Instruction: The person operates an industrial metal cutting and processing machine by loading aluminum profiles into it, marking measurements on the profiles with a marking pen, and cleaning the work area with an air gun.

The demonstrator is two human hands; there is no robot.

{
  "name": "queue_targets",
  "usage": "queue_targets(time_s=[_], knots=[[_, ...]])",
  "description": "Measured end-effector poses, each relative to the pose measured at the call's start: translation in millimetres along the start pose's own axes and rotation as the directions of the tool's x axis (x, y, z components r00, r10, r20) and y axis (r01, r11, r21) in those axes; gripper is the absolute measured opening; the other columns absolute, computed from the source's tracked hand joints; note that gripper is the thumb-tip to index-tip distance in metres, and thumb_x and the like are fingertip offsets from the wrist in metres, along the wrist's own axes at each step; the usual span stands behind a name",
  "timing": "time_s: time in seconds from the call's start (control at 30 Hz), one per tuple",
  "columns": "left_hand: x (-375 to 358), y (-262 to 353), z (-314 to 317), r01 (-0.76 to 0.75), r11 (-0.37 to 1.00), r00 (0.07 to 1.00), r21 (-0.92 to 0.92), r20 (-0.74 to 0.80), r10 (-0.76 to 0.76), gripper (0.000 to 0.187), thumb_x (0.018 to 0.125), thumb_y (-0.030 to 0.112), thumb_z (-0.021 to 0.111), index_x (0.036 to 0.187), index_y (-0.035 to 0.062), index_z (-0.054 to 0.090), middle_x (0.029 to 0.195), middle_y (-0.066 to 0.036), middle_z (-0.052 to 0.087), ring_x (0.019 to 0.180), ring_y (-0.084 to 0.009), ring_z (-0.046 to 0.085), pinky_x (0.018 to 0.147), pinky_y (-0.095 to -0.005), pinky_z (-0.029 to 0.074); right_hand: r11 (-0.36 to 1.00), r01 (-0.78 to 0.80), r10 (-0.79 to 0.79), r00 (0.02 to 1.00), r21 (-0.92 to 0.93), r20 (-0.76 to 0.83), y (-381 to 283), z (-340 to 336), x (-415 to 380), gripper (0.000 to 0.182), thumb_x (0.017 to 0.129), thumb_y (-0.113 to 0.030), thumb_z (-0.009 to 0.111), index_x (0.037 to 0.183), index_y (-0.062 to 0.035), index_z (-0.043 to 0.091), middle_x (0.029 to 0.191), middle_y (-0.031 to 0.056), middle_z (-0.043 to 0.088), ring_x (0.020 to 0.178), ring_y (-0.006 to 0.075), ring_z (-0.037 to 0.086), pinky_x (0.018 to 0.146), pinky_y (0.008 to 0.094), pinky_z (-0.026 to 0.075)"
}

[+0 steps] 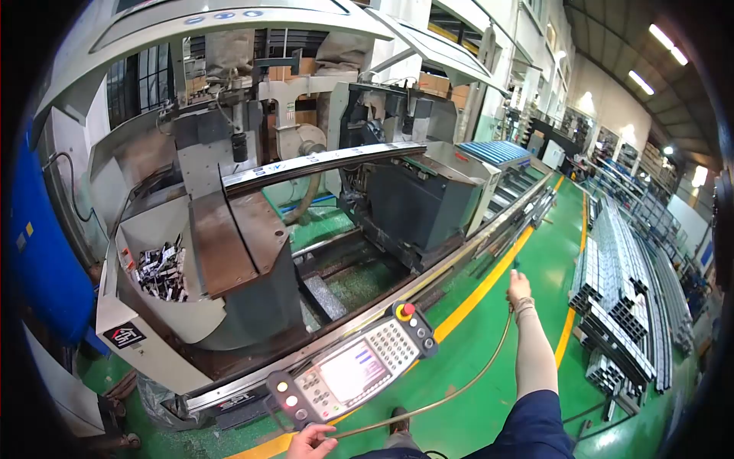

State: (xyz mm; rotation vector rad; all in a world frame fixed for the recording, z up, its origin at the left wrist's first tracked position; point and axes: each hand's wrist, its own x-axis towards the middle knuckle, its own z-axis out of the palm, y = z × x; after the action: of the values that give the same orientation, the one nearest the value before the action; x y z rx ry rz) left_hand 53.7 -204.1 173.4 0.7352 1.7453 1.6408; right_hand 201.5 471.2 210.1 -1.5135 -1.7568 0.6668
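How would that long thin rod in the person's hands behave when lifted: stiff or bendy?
Probably bendy: the rod sags in a curve between the left hand and the right hand. It looks thin for its length, so likely light, and its ends may whip or wobble when swung. Its smooth look suggests it could slide in a loose grip.

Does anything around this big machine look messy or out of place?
Mostly tidy. The one untidy spot is a loose heap of short metal offcuts in the machine's left bin. A long profile lies across the machine, tilted in this view, though the wide lens may exaggerate that.
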Motion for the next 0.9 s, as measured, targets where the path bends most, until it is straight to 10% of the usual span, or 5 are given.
queue_targets(time_s=[0.03,0.17,0.23,0.47,0.9], knots=[[19,-1,23,-0.005,1.0,1.0,0.006,0.004,0.005,0.025,0.09,0.011,0.066,0.113,0.003,0.063,0.083,-0.002,0.063,0.073,-0.0108,0.056,0.068,-0.0263,0.048,0.99,0.117,-0.127,0.983,-0.079,-0.135,-26,-14,-5,0.053,0.095,-0.052,0.046,0.118,-0.0063,0.061,0.107,0.0222,0.067,0.1,0.0414,0.064,0.089,0.0464,0.049],[102,-7,138,-0.081,0.995,0.995,0.058,0.069,0.077,0.023,0.093,0.014,0.063,0.113,0.0043,0.063,0.082,-0.003,0.061,0.071,-0.0121,0.054,0.064,-0.0264,0.046,0.888,0.439,-0.37,0.859,-0.138,0.354,-44,35,119,0.06,0.092,-0.055,0.048,0.134,-0.0121,0.053,0.125,0.0253,0.058,0.12,0.0412,0.053,0.103,0.0432,0.041],[130,41,197,0.056,0.998,0.997,-0.041,0.063,-0.054,0.022,0.092,0.013,0.063,0.112,0.0047,0.064,0.077,-0.005,0.06,0.066,-0.0125,0.052,0.059,-0.0276,0.043,0.947,0.271,-0.223,0.942,-0.174,0.251,-115,29,112,0.06,0.091,-0.056,0.047,0.137,-0.0174,0.051,0.125,0.0232,0.059,0.119,0.0392,0.055,0.101,0.0453,0.042],[183,73,261,0.046,0.998,0.988,0.03,-0.147,-0.041,0.02,0.092,0.018,0.063,0.109,0.0078,0.066,0.07,-0.002,0.055,0.058,-0.0125,0.048,0.056,-0.028,0.042,0.885,0.457,-0.395,0.838,-0.088,0.376,-228,105,198,0.055,0.09,-0.051,0.05,0.131,-0.0158,0.057,0.123,0.0203,0.061,0.117,0.0391,0.056,0.1,0.0448,0.044],[201,60,297,0.072,0.992,0.902,-0.103,-0.417,-0.109,0.018,0.093,0.018,0.064,0.105,0.0041,0.065,0.074,0.006,0.054,0.065,-0.0036,0.045,0.058,-0.0202,0.038,0.906,0.412,-0.346,0.853,-0.099,0.39,-264,164,282,0.055,0.091,-0.055,0.045,0.133,-0.0209,0.055,0.131,0.0149,0.059,0.122,0.0333,0.055,0.102,0.0454,0.042]])
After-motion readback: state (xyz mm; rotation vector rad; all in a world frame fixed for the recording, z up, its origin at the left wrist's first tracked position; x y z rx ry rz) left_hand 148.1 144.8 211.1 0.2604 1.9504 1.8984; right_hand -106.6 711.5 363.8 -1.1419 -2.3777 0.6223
